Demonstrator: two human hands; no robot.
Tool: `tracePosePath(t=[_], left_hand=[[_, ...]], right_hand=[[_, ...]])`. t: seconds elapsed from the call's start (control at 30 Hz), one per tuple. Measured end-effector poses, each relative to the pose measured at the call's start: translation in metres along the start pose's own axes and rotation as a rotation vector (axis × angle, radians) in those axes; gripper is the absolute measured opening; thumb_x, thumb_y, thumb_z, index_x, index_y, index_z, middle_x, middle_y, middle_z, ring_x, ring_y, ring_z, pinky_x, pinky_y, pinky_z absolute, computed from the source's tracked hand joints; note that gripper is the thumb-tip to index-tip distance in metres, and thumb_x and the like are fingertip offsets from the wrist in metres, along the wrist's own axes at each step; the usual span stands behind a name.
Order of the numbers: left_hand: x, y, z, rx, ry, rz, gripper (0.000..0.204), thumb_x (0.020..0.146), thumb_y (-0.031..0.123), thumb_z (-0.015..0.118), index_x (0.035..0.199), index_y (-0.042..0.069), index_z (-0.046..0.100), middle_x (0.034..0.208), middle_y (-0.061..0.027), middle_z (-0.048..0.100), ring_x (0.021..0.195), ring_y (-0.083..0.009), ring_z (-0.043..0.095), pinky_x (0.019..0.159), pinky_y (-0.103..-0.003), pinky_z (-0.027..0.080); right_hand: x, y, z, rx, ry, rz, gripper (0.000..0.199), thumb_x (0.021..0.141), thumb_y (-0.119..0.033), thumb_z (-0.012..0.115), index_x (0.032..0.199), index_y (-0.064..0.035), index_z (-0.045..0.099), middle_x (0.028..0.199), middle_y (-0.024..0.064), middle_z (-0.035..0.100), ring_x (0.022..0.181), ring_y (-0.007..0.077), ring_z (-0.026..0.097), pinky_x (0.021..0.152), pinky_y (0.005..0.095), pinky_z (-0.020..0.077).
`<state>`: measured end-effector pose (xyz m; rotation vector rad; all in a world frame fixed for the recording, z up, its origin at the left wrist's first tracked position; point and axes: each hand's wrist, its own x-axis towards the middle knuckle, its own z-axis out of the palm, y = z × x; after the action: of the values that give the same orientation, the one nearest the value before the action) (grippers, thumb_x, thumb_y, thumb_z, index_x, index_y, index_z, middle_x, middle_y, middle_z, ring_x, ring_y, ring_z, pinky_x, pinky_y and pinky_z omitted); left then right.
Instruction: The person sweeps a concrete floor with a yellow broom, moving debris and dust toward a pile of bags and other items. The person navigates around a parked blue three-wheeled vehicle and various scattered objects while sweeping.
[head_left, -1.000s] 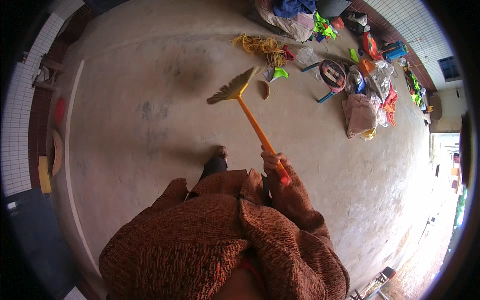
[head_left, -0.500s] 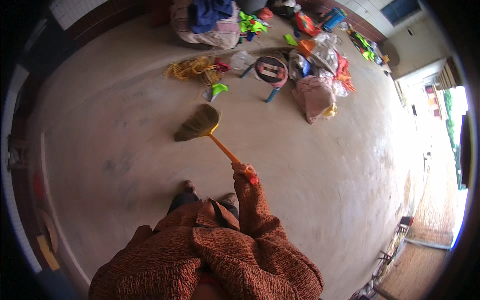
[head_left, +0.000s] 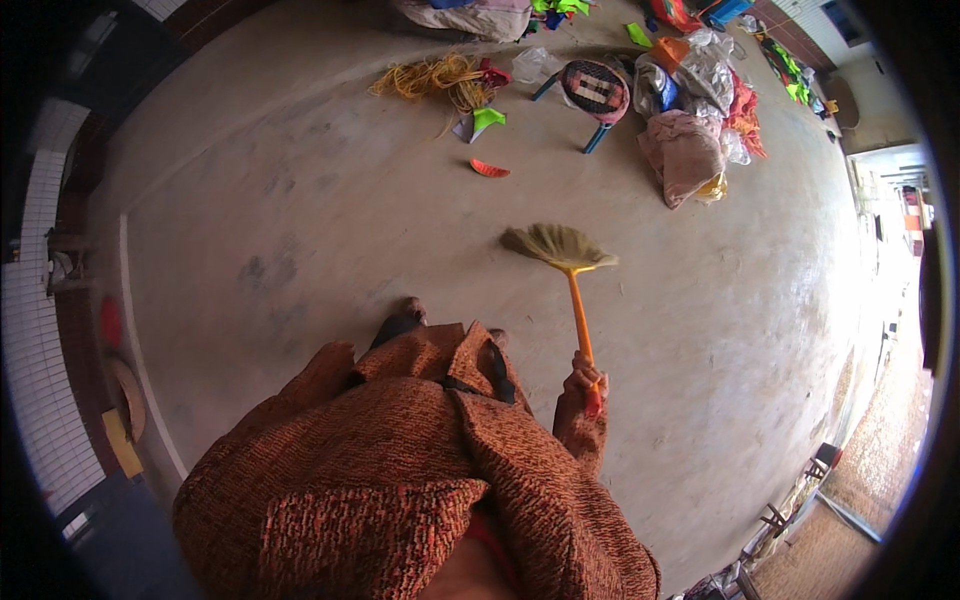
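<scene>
My right hand (head_left: 582,376) is closed around the handle of a broom (head_left: 578,310), near its red end. The broom's orange-yellow shaft points away from me, and its fanned brown bristles (head_left: 560,246) spread sideways at the concrete floor (head_left: 380,230). Beyond the bristles, to the left, lies a small curved red piece (head_left: 490,168) whose kind I cannot tell. Farther back are a tangle of yellow straps (head_left: 430,80) and a bright green scrap (head_left: 488,118). My left hand does not show; the brown knitted coat (head_left: 380,440) fills the lower part of the view.
A low stool (head_left: 597,88) with blue legs stands at the back, beside a heap of plastic bags and a pink cloth sack (head_left: 682,150). A stuffed pale sack (head_left: 480,18) sits at the far edge. Wall tiles (head_left: 55,330) line the left side.
The broom has swung to the right with my right hand, its bristles now farther right. The red piece, not visible before, now shows on the floor. The whole view has shifted.
</scene>
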<state>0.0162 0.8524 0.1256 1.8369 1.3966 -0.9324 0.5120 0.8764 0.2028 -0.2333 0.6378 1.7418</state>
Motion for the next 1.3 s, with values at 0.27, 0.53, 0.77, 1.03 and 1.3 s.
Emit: tracePosePath(t=[0.27, 0.53, 0.77, 1.03, 1.3], left_hand=[[-0.016, 0.009, 0.013, 0.009, -0.039, -0.011, 0.040, 0.077, 0.038, 0.044, 0.096, 0.006, 0.056, 0.114, -0.0095, 0.043, 0.106, -0.0218, 0.041, 0.088, -0.031, 0.033], [-0.040, 0.004, 0.035, 0.161, -0.070, 0.156, 0.035, 0.078, 0.034, 0.044, 0.092, 0.005, 0.059, 0.116, -0.0093, 0.042, 0.108, -0.0221, 0.039, 0.089, -0.031, 0.032], [-0.065, 0.012, 0.011, -0.027, -0.221, -0.158, 0.034, 0.077, 0.031, 0.045, 0.093, 0.004, 0.058, 0.107, -0.0097, 0.048, 0.104, -0.0219, 0.041, 0.084, -0.033, 0.038], [-0.044, -0.023, 0.071, 0.235, -0.169, 0.036, 0.026, 0.081, 0.014, 0.045, 0.105, 0.002, 0.044, 0.096, -0.0059, 0.052, 0.089, -0.0151, 0.050, 0.068, -0.025, 0.045], [-0.011, -0.013, 0.032, -0.071, -0.095, -0.057, 0.029, 0.081, 0.017, 0.045, 0.107, 0.002, 0.043, 0.099, -0.0067, 0.050, 0.091, -0.0161, 0.049, 0.070, -0.027, 0.044]], right_hand=[[-0.038, 0.040, 0.016, -0.087, -0.029, 0.181, 0.053, 0.069, -0.001, 0.044, 0.119, -0.0033, 0.028, 0.075, 0.0062, 0.041, 0.048, 0.0092, 0.044, 0.043, 0.0247, 0.0406], [0.054, 0.060, 0.026, -0.170, -0.101, 0.469, 0.054, 0.068, -0.003, 0.047, 0.119, -0.0056, 0.028, 0.073, 0.0037, 0.040, 0.045, 0.0089, 0.038, 0.041, 0.0236, 0.0370], [0.211, 0.054, -0.009, -0.247, 0.017, 0.516, 0.029, 0.058, -0.001, 0.044, 0.086, 0.0009, 0.037, 0.060, 0.0032, 0.038, 0.043, 0.0098, 0.038, 0.039, 0.0220, 0.0355], [0.182, -0.002, 0.001, 0.117, 0.010, 0.364, 0.016, 0.059, -0.003, 0.042, 0.072, 0.0010, 0.035, 0.055, 0.0014, 0.039, 0.042, 0.0084, 0.038, 0.038, 0.0213, 0.0348], [0.074, -0.096, -0.002, 0.191, -0.001, -0.058, 0.011, 0.066, -0.001, 0.037, 0.076, 0.0007, 0.034, 0.061, 0.0011, 0.037, 0.045, 0.0070, 0.040, 0.038, 0.0201, 0.0350]])
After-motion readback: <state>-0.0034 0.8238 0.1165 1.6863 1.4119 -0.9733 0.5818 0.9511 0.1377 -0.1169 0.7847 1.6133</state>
